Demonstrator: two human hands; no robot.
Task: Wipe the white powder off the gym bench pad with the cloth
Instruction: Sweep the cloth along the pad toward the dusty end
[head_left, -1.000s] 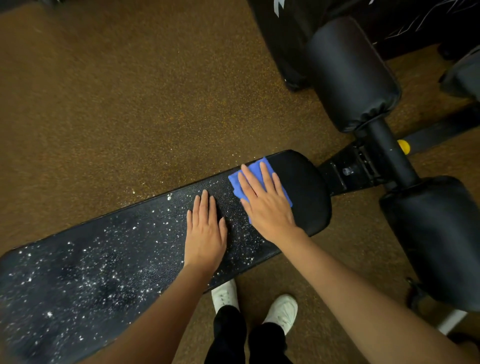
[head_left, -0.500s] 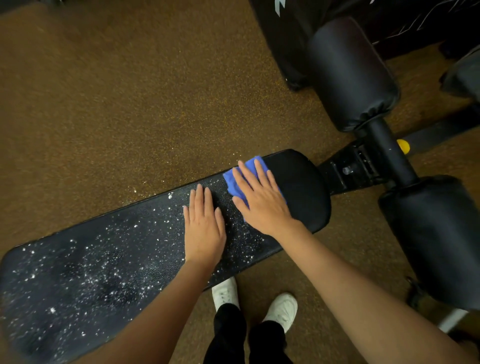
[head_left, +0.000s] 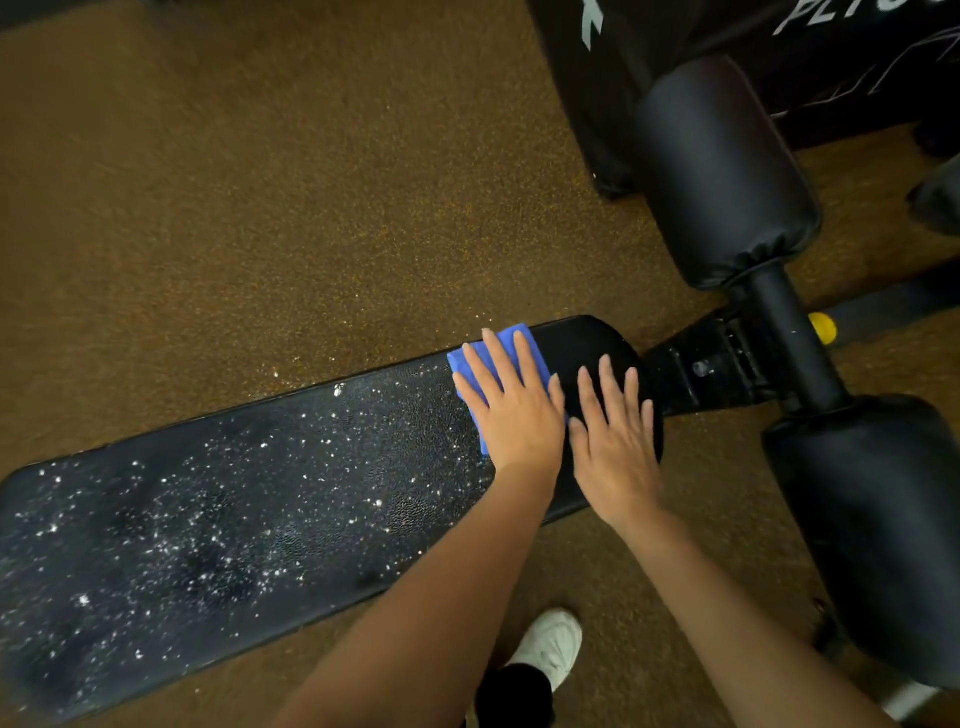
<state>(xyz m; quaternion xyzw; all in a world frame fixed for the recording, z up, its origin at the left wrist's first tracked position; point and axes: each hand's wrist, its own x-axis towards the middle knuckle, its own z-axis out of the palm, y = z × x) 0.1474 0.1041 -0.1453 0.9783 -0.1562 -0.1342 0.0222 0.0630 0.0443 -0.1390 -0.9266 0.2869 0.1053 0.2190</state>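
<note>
White powder (head_left: 218, 525) is seen scattered over the black gym bench pad (head_left: 291, 447) in the head view, thickest toward its left end. The blue cloth (head_left: 496, 358) is pressed flat near the pad's right end by the left hand (head_left: 511, 410), fingers (head_left: 493, 364) straight. The right hand (head_left: 615, 441) is laid flat just beside it, holding nothing.

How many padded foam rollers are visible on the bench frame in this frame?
2. The upper roller sits above the black crossbar at upper right; the lower roller is below it at the right edge, partly cut off. Others may lie out of view.
</note>
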